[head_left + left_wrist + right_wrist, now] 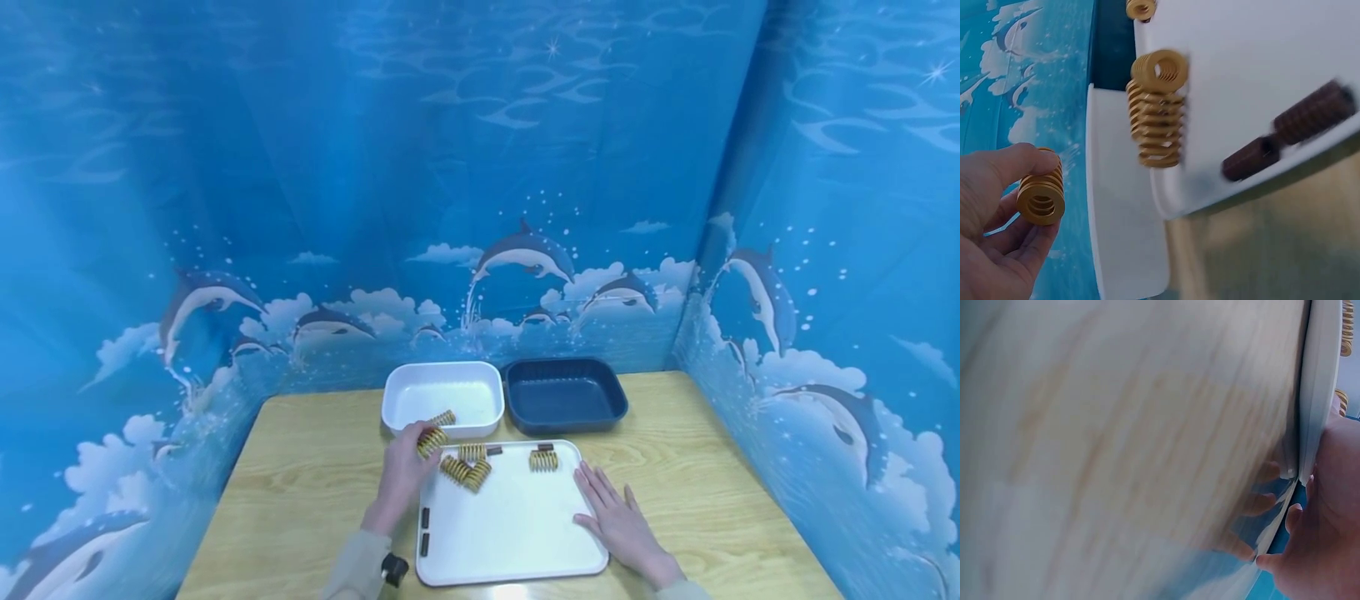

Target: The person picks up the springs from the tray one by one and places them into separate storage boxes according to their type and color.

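White and shallow, a rimmed tray (pixel 525 533) lies on the near part of a wood-grain table (pixel 300 483). Two dark brown coil springs (pixel 425 518) lie end to end along its left rim. At its right rim the right hand (pixel 617 521) rests with fingers straight, holding nothing. Over the tray's far left corner, the left hand (pixel 407 462) pinches a gold coil spring (pixel 431 443) between thumb and fingers. Just right of it, three more gold springs (pixel 472 452) sit clustered on the tray; another gold spring (pixel 543 461) lies towards the far right, with small dark brown pieces (pixel 494 451) along the far rim. Beyond stand a white bin (pixel 491 431), left, and a navy bin (pixel 566 427), right. One gold spring (pixel 444 417) shows at the white bin's near side, though whether inside I cannot tell. Farthest hangs a blue dolphin-print curtain (pixel 420 167).
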{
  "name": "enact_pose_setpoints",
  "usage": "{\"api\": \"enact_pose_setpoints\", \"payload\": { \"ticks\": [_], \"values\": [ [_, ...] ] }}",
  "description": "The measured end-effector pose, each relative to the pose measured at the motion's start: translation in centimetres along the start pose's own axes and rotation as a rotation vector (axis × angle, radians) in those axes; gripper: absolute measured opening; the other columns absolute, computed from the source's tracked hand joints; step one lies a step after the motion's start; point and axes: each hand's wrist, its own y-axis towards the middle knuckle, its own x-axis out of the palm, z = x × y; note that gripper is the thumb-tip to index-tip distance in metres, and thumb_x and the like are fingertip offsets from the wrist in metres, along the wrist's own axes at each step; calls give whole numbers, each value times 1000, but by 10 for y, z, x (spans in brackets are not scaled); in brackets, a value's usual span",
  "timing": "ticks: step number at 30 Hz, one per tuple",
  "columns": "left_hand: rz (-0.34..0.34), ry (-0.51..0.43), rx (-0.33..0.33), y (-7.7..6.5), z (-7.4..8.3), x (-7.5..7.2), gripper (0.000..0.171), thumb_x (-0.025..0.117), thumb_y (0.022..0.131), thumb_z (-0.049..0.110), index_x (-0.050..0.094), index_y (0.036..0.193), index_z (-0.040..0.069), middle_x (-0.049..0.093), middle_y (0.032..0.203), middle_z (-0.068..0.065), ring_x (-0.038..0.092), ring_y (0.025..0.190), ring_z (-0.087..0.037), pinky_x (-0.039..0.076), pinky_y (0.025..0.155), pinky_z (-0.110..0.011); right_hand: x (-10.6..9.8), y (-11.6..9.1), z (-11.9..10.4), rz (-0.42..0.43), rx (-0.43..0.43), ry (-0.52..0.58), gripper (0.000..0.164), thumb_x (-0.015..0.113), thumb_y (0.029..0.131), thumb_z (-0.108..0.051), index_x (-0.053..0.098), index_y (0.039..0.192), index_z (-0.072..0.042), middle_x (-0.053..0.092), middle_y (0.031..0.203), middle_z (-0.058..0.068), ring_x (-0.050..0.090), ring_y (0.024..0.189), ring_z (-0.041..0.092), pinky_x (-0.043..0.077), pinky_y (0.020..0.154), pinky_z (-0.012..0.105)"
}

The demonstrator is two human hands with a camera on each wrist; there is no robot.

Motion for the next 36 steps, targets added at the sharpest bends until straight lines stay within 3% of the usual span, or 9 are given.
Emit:
{"api": "enact_pose_setpoints", "payload": {
  "ticks": [7,13,24,30,36],
  "values": [
    [69,-14,94,29,-8,-14,36,81,78,1,68,111,2,71,105,-15,68,98,-32,56,89,-48,1,0,1,-1,2,-8,68,61,99,-40,41,153,-5,34,161,15,34,146,41,26,107,78],
    [112,-17,154,51,-16,-18,36,80,76,-1,67,110,-1,70,103,-17,67,95,-34,55,87,-50,0,0,1,-2,3,-12,68,61,99,-42,41,153,-5,34,161,15,34,145,41,27,107,78],
    [9,42,43,86,-29,-9,29,79,81,1,69,108,-2,71,101,-17,68,95,-33,57,85,-47,7,-1,7,61,-33,-24,68,61,97,-43,44,151,-5,39,158,16,39,142,43,30,104,78],
    [-35,115,2,95,-40,2,28,81,80,3,69,105,-3,72,97,-17,68,90,-32,57,82,-47,12,-3,10,69,-37,-29,70,58,98,-47,40,154,-9,38,160,13,39,142,42,31,103,79],
    [-114,156,-76,100,-47,7,26,79,81,3,69,102,-6,72,96,-18,68,90,-34,56,85,-50,9,-1,6,65,-27,-43,68,60,98,-45,44,152,-6,40,158,15,40,141,42,31,104,78]
  ]
}}
